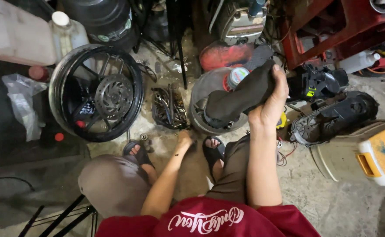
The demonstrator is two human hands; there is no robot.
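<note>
Two hands: right hand (269,107) fingers clamp black rubbery part (240,94); left hand (184,139) grip unclear

1 blk wheel (97,93), 2 sandals (213,151), 1 dark cloth (240,94), 1 white jug (19,35)

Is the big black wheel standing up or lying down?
Lying down. The wheel rests flat on the floor, its round brake disc facing up.
</note>
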